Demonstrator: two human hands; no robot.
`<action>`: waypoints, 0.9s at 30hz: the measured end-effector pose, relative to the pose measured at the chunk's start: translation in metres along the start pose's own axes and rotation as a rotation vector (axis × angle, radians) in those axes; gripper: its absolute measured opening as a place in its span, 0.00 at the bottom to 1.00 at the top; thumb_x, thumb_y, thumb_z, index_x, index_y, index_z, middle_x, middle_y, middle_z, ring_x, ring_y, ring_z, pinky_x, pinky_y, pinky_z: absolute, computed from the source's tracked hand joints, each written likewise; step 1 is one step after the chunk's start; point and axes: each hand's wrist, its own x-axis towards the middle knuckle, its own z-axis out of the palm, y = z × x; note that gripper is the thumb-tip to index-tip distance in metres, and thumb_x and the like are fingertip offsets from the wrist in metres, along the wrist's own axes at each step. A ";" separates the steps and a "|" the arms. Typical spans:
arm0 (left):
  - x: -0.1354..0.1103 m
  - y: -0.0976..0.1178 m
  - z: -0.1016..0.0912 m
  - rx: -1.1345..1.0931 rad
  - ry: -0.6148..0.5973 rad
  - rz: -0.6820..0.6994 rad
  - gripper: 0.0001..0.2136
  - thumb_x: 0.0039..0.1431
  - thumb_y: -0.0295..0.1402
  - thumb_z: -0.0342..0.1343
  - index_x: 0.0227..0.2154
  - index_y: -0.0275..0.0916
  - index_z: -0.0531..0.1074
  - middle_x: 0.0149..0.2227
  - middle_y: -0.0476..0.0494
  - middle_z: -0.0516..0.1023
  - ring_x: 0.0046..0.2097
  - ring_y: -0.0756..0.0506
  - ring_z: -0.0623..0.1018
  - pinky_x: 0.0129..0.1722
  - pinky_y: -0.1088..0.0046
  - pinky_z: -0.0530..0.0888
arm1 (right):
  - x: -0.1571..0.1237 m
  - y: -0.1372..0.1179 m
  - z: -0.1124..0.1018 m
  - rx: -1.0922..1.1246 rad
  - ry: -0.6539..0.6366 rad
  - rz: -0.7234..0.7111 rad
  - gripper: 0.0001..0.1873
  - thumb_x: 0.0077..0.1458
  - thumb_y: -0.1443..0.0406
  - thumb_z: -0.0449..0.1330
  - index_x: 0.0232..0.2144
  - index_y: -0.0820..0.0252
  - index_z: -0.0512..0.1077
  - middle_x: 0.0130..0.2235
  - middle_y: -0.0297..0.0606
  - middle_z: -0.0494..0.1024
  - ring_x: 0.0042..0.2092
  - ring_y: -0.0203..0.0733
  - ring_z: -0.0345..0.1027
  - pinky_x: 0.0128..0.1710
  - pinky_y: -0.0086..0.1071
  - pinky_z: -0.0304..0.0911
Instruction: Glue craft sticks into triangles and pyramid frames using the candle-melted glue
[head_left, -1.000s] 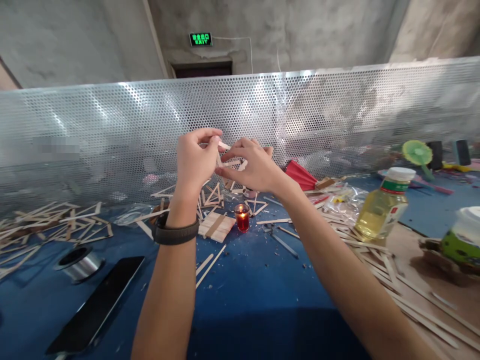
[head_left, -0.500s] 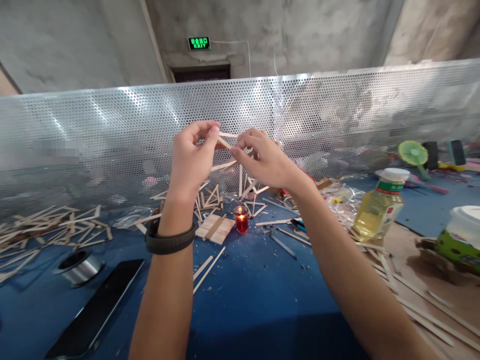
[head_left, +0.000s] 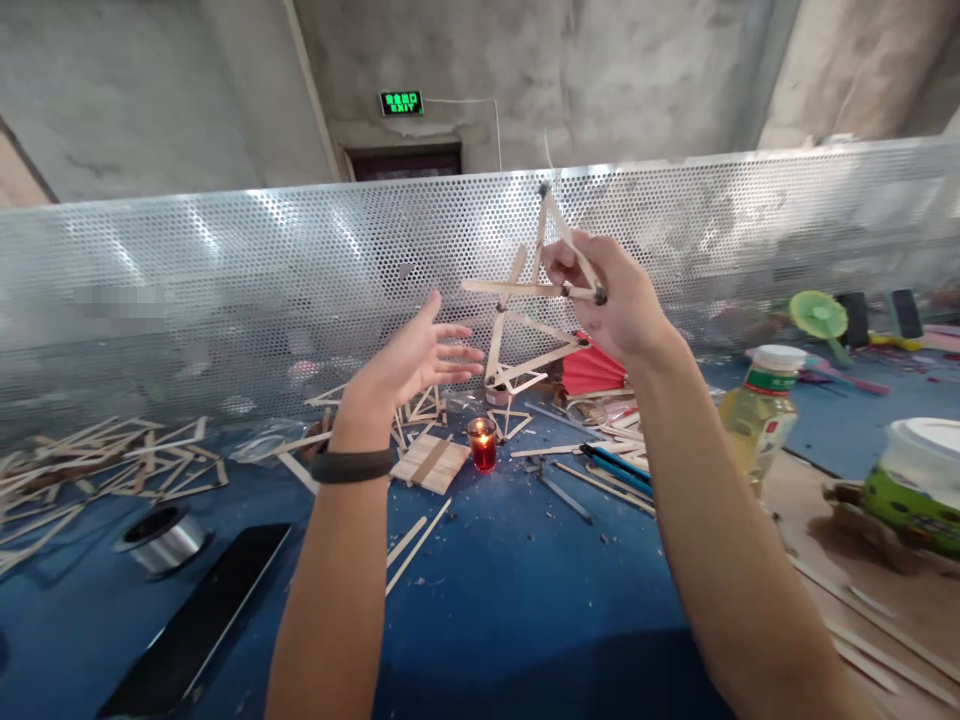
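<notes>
Stick frame, held up above and to the right of the lit candle; the right hand grips it near a dark joint, fingertip contact partly hidden. From where I stand it looks light and stiff, probably fragile at its joints; mid-stick seems the safer hold. The left hand, above-left of the candle, is spread, holding nothing.

"安全出口 EXIT" on wall sign
</notes>
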 end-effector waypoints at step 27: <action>0.012 -0.018 -0.006 -0.433 -0.068 0.229 0.07 0.67 0.31 0.61 0.43 0.37 0.82 0.45 0.42 0.84 0.44 0.48 0.83 0.48 0.73 0.79 | 0.000 0.054 -0.019 -0.210 -0.011 0.034 0.21 0.69 0.54 0.50 0.26 0.56 0.67 0.31 0.36 0.69 0.36 0.40 0.63 0.43 0.38 0.60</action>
